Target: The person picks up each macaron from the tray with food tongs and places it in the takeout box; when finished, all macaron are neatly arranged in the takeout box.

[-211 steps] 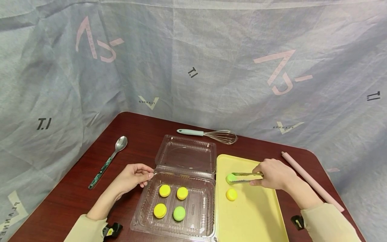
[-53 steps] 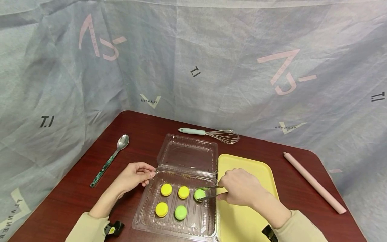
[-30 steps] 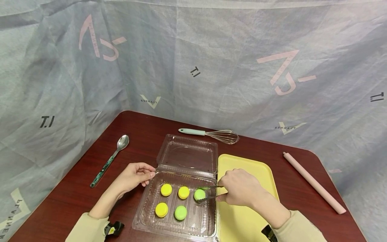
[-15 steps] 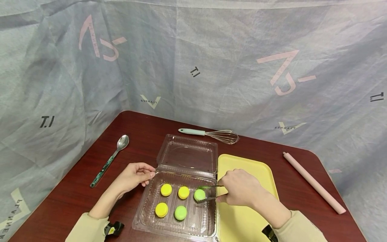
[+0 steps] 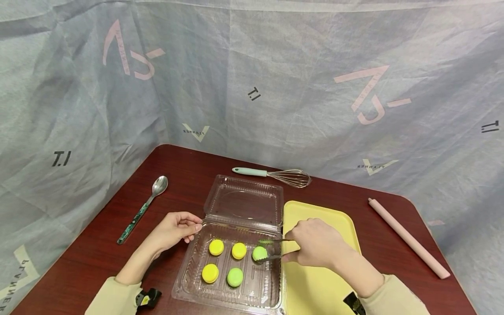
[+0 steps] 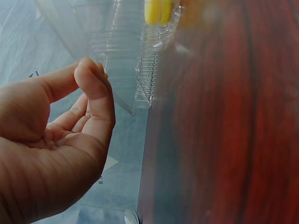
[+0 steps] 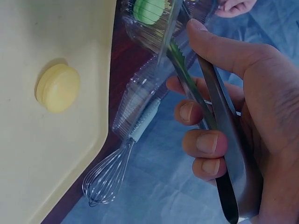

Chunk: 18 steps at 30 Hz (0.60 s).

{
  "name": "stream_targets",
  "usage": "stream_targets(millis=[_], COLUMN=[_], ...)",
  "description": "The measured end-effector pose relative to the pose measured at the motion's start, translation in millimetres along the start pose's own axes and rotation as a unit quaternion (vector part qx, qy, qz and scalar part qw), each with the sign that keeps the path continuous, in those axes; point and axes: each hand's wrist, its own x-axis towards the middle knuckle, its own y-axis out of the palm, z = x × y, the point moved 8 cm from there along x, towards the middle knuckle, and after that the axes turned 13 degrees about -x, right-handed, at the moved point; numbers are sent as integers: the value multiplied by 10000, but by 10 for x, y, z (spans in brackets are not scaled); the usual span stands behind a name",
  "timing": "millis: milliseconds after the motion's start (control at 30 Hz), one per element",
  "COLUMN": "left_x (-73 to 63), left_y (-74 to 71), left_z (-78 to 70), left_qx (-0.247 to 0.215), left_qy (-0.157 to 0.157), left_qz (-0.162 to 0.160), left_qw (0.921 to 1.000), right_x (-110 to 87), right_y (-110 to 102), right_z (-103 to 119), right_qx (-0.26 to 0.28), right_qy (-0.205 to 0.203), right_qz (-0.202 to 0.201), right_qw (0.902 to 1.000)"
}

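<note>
My left hand [image 5: 179, 226] pinches the left rim of a clear plastic clamshell box [image 5: 189, 280] between thumb and forefinger; the rim is seen close up in the left wrist view. Several yellow macarons [image 5: 210, 273] and a green macaron [image 5: 235, 277] lie inside. A second green macaron [image 5: 259, 253] sits at the box's right side. My right hand [image 5: 319, 243] grips metal tongs [image 7: 219, 102], whose tips stand either side of that second macaron. The upper arm of the tongs is apart from it; the lower overlaps its edge.
A yellow tray [image 5: 338, 214] adjoins the box on the right, with one yellow macaron [image 7: 58, 88] on it. A whisk [image 5: 271, 173] lies behind the box's raised lid [image 5: 244, 203]. A spoon [image 5: 142, 210] is at left, a pink rolling pin [image 5: 409, 238] at right.
Since the earliest frame, the second green macaron has gone from the tray into the box with the tongs. Lately the tong arms have spread slightly and my right hand has shifted slightly right.
</note>
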Motion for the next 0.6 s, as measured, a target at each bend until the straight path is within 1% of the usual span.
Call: stream_targets(millis=[300, 600], left_x=[1, -3], left_y=[-2, 1], left_z=[-2, -4], left_qx=[8, 7], left_qy=[-6, -10], left_qz=[-17, -13], left_qw=[10000, 10000], right_x=[-78, -172], right_y=[-154, -219], right_z=[-58, -158], right_qx=[23, 169], right_qy=[-92, 22], right_qz=[-385, -331], right_qw=[9992, 9993])
